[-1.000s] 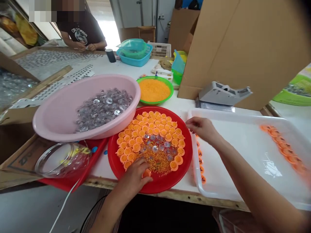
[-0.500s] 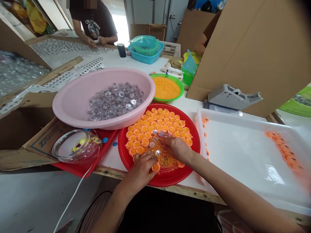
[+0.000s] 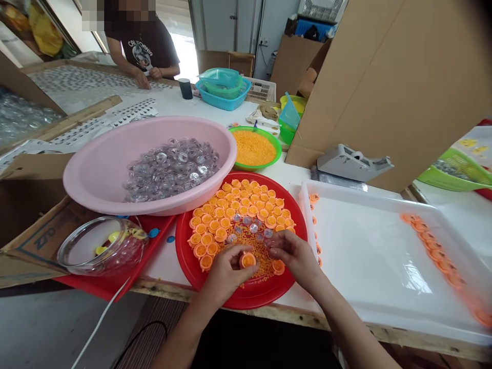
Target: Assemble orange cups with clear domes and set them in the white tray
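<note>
A red round tray (image 3: pixel 192 261) at the table's front edge holds several small orange cups filled with orange beads, a few clear domed lids and a loose heap of beads. My left hand (image 3: pixel 225 274) pinches one filled orange cup (image 3: pixel 247 260) over the tray's near side. My right hand (image 3: pixel 292 253) is just right of it, fingers curled round a small clear lid (image 3: pixel 272 245). The two hands nearly touch.
A pink basin (image 3: pixel 96 169) of clear lids sits behind-left of the tray, a green bowl (image 3: pixel 277 148) of orange beads behind it. A white tray (image 3: pixel 384 266) with rows of orange cups lies to the right. A glass jar (image 3: pixel 102 248) lies left. Cardboard box, tape dispenser (image 3: pixel 351 161), another person far back.
My right hand came from the white tray to the red tray and picked up a clear lid. My left hand lifted an orange cup toward it. The camera view shifted.
</note>
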The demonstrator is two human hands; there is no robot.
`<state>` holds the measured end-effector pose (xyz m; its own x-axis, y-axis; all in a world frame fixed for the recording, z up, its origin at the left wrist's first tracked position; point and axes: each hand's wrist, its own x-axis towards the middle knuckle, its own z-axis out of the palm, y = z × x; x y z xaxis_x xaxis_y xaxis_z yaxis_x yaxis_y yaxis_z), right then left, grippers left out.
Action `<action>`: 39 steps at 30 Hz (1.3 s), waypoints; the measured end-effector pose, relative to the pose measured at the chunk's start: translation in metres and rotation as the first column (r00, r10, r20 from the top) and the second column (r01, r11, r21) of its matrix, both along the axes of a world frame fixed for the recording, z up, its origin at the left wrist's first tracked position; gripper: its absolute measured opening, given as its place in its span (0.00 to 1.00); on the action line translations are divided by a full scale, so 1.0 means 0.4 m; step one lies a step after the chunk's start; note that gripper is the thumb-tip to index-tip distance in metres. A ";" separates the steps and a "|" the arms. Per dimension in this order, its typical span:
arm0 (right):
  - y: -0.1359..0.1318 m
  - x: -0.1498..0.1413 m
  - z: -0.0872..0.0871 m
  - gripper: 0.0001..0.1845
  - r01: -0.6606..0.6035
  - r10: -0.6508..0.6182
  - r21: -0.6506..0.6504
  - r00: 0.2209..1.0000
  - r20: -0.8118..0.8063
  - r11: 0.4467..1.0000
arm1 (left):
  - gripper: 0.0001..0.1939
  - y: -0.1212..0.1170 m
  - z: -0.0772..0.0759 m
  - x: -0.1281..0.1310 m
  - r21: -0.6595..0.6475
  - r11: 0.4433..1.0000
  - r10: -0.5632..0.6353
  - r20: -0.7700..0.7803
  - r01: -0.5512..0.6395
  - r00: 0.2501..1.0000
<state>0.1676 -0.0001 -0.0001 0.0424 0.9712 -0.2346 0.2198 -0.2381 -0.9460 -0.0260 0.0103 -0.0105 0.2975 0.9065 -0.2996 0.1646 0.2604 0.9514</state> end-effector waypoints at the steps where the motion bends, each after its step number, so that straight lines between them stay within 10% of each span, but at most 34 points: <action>1: -0.007 -0.004 0.003 0.12 0.032 -0.037 -0.038 0.993 -0.114 0.999 | 0.18 0.000 -0.005 0.002 -0.081 0.997 0.001 0.085 0.006 0.996; 8: -0.038 -0.020 0.004 0.12 0.123 -0.174 -0.138 0.866 -0.468 0.983 | 0.24 -0.003 -0.002 0.014 -0.301 0.950 0.034 0.367 0.084 0.930; 18: -0.035 -0.030 0.012 0.14 0.023 -0.142 -0.197 0.774 -0.617 0.980 | 0.18 0.001 0.007 0.004 -0.265 0.963 0.058 0.348 0.039 0.936; 39: -0.045 -0.030 -0.016 0.11 0.009 -0.068 -0.146 0.911 -0.406 0.989 | 0.17 -0.008 -0.014 0.001 -0.219 0.973 -0.001 0.328 0.077 0.945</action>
